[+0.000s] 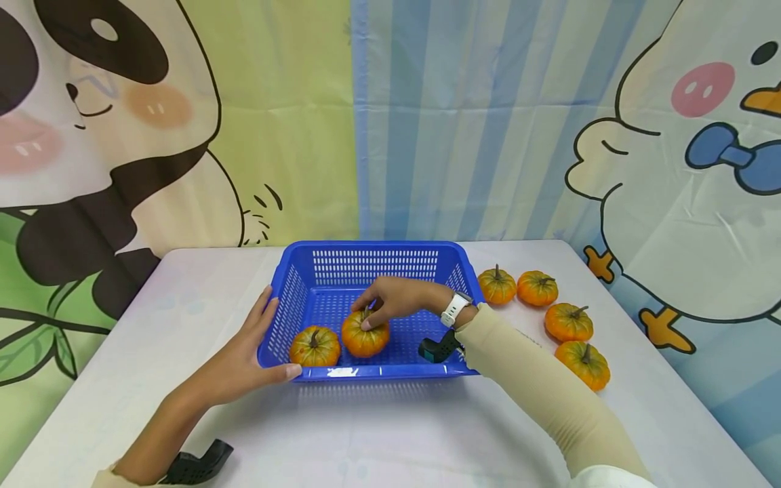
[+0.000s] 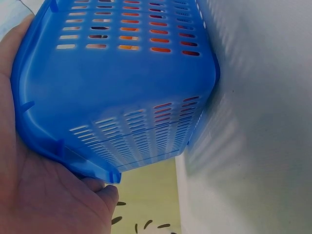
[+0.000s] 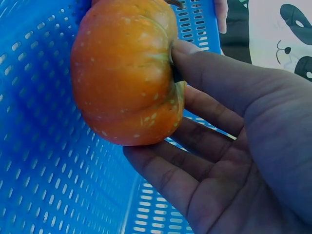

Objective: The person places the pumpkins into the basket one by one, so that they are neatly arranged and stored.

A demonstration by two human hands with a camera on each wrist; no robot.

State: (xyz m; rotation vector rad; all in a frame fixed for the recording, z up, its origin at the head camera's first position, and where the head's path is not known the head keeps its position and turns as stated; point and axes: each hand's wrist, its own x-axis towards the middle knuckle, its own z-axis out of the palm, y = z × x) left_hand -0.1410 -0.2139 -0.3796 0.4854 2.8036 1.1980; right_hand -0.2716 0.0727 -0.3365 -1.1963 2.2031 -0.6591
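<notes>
A blue plastic basket point(image 1: 390, 372) with slotted walls stands on the white table. Its front left corner is held by my left hand point(image 1: 247, 362), thumb on the front rim and fingers along the left rim; the left wrist view shows the palm against the basket's outer corner point(image 2: 112, 73). Inside the basket, my right hand point(image 1: 396, 298) holds a small orange pumpkin point(image 1: 364, 339) near its stem. In the right wrist view, the thumb lies at the top of this pumpkin point(image 3: 126, 73) and fingers touch its side. Another pumpkin point(image 1: 314, 347) sits just left of it in the front left corner.
Right of the basket, several more pumpkins point(image 1: 569, 322) lie on the white table point(image 1: 403, 434) in a curved row. A cartoon-printed curtain point(image 1: 464, 122) hangs behind the table. Black wrist devices point(image 1: 198, 464) are worn on both arms.
</notes>
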